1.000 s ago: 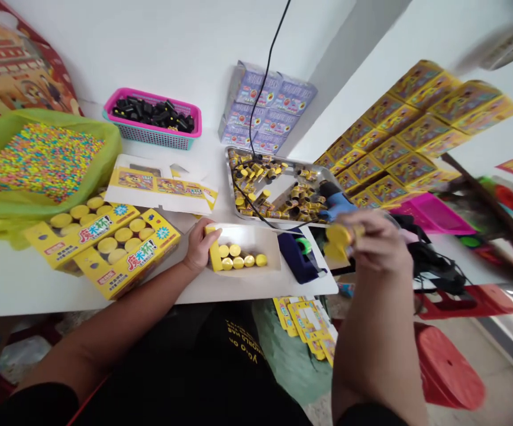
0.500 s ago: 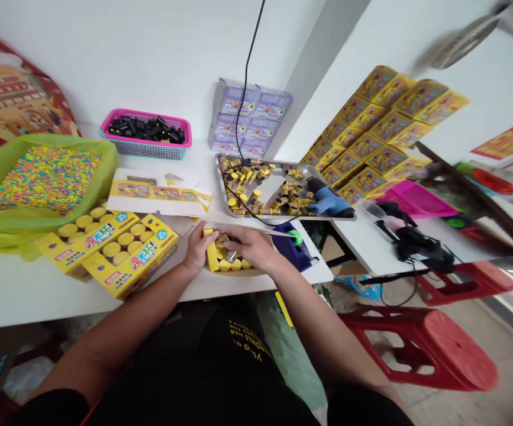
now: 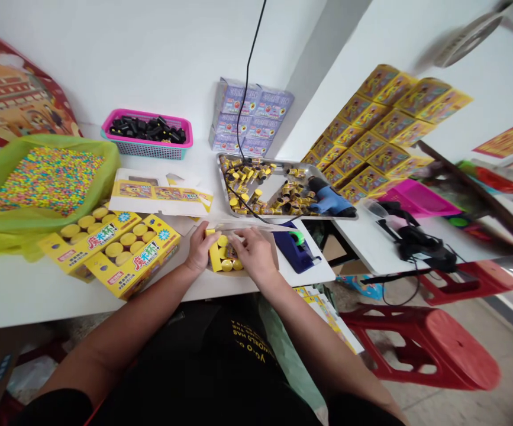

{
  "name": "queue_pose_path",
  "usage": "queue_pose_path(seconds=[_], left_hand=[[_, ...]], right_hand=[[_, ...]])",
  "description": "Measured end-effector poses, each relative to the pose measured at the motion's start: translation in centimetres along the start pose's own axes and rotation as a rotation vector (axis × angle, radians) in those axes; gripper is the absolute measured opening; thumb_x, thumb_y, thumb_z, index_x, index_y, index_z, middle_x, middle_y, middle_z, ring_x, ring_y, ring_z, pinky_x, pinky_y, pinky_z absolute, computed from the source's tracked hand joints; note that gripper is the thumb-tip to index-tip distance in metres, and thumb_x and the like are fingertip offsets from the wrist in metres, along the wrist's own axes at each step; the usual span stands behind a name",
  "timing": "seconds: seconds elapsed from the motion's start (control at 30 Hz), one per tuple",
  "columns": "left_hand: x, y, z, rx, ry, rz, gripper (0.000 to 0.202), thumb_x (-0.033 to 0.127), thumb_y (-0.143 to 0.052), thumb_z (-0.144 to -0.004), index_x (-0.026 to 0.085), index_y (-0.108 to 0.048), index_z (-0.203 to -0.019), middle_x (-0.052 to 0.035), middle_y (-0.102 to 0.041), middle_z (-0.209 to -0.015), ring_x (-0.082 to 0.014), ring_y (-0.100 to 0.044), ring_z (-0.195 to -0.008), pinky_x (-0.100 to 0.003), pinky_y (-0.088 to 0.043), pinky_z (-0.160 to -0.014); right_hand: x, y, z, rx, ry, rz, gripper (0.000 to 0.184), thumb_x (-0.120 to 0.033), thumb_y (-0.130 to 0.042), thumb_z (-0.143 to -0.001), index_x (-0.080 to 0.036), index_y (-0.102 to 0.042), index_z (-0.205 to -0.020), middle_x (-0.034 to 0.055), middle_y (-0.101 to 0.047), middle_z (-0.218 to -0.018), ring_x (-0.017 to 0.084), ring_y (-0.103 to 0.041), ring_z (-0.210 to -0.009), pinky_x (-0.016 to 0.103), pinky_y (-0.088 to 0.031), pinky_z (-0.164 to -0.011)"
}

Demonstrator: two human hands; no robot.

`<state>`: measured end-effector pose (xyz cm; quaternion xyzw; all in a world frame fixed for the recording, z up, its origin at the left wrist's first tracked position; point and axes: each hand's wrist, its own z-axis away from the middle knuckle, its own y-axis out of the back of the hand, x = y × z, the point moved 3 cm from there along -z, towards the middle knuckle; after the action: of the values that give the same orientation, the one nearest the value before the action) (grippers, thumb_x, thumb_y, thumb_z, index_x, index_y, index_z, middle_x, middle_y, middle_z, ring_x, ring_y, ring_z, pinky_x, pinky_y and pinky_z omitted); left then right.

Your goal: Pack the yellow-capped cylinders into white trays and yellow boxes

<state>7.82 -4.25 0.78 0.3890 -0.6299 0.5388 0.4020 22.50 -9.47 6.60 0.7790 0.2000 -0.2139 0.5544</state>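
Note:
A yellow box (image 3: 213, 254) lies open on the white table in front of me, holding several small tubs with round yellow caps (image 3: 226, 265). My left hand (image 3: 200, 247) grips the box at its left end, thumb over the edge. My right hand (image 3: 255, 253) reaches into the box from the right, its fingers closed around a small tub with a printed side (image 3: 231, 252). The right part of the box is partly hidden by that hand. Left of the box stand two filled yellow boxes (image 3: 134, 260) with capped tubs showing in their tops.
Behind the box is a metal tray (image 3: 274, 177) with loose tubs and a blue heat gun (image 3: 328, 199). A blue tape dispenser (image 3: 292, 251) stands to the right. Farther off are colourful beads (image 3: 47, 180), a pink basket (image 3: 147, 145), stacked yellow boxes (image 3: 367, 142) and a red stool (image 3: 460, 349).
My right hand has shifted slightly right, and the tub has gone from lying tilted to sitting among the others. More yellow caps are visible. My left hand keeps its hold.

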Motion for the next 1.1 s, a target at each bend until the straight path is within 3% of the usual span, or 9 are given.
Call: queue_pose_path(seconds=[0.1,0.23,0.43,0.6,0.7,0.83,1.03,1.1], left_hand=[[0.2,0.0,0.0,-0.016,-0.033,0.022,0.027,0.043,-0.073,-0.070,0.020,-0.059,-0.077,0.0030,-0.055,-0.069,-0.0149,-0.050,-0.066,-0.028,-0.041,-0.065],[0.5,-0.1,0.0,-0.001,-0.035,-0.001,0.027,0.042,-0.073,-0.070,0.020,-0.056,-0.071,0.0033,-0.052,-0.067,-0.0141,-0.047,-0.065,-0.028,-0.039,-0.064],[0.6,-0.1,0.2,0.012,-0.010,-0.007,0.032,0.045,-0.072,-0.069,0.021,-0.052,-0.069,0.0043,-0.048,-0.065,-0.0136,-0.046,-0.063,-0.028,-0.040,-0.063],[0.6,-0.1,0.1,0.026,-0.018,-0.011,0.030,0.044,-0.072,-0.070,0.020,-0.054,-0.070,0.0036,-0.053,-0.066,-0.0146,-0.050,-0.065,-0.028,-0.043,-0.065],[0.4,0.0,0.0,0.026,-0.028,-0.020,0.029,0.043,-0.072,-0.070,0.020,-0.056,-0.070,0.0032,-0.054,-0.066,-0.0148,-0.050,-0.065,-0.028,-0.042,-0.064],[0.4,0.1,0.0,0.004,-0.037,-0.041,0.028,0.045,-0.072,-0.070,0.021,-0.057,-0.073,0.0032,-0.053,-0.067,-0.0156,-0.050,-0.067,-0.029,-0.040,-0.066],[1.1,-0.2,0.3,-0.006,-0.077,-0.047,0.025,0.043,-0.070,-0.070,0.021,-0.059,-0.072,0.0024,-0.052,-0.067,-0.0169,-0.050,-0.069,-0.030,-0.040,-0.066],[1.2,-0.3,0.4,-0.007,-0.066,-0.024,0.025,0.042,-0.071,-0.070,0.021,-0.057,-0.070,0.0031,-0.050,-0.065,-0.0159,-0.047,-0.066,-0.029,-0.039,-0.064]], right_hand=[[0.4,0.5,1.3,-0.016,0.016,-0.073,0.038,-0.037,-0.075,-0.083,-0.019,-0.067,-0.115,0.0110,-0.066,-0.112,0.020,-0.070,-0.080,0.037,-0.060,-0.075],[0.0,1.3,2.4,-0.070,0.207,0.037,0.050,-0.029,-0.081,-0.077,-0.023,-0.065,-0.123,0.0121,-0.064,-0.123,0.028,-0.065,-0.110,0.046,-0.058,-0.094],[-0.3,1.0,2.8,-0.095,0.326,0.191,0.029,-0.031,-0.068,-0.091,-0.019,-0.068,-0.118,0.0136,-0.066,-0.105,0.028,-0.064,-0.100,0.043,-0.058,-0.087],[0.0,0.8,3.6,-0.112,0.367,0.271,0.021,-0.025,-0.063,-0.092,-0.019,-0.067,-0.112,0.0143,-0.067,-0.107,0.029,-0.064,-0.100,0.043,-0.057,-0.087],[0.4,1.7,3.5,-0.039,0.366,0.223,0.019,-0.023,-0.059,-0.093,-0.021,-0.064,-0.111,0.0132,-0.068,-0.108,0.028,-0.064,-0.101,0.042,-0.057,-0.088],[1.0,2.6,2.4,0.036,0.304,0.301,0.020,-0.022,-0.048,-0.097,-0.015,-0.062,-0.109,0.0175,-0.069,-0.104,0.031,-0.063,-0.101,0.046,-0.053,-0.092],[1.8,0.6,1.1,-0.309,0.137,0.479,0.033,-0.004,-0.046,-0.085,-0.010,-0.065,-0.111,0.0157,-0.073,-0.094,0.028,-0.067,-0.088,0.037,-0.053,-0.080],[2.0,0.3,0.8,-0.345,0.108,0.492,0.036,-0.001,-0.048,-0.080,-0.011,-0.067,-0.109,0.0153,-0.074,-0.095,0.027,-0.068,-0.089,0.035,-0.053,-0.079]])
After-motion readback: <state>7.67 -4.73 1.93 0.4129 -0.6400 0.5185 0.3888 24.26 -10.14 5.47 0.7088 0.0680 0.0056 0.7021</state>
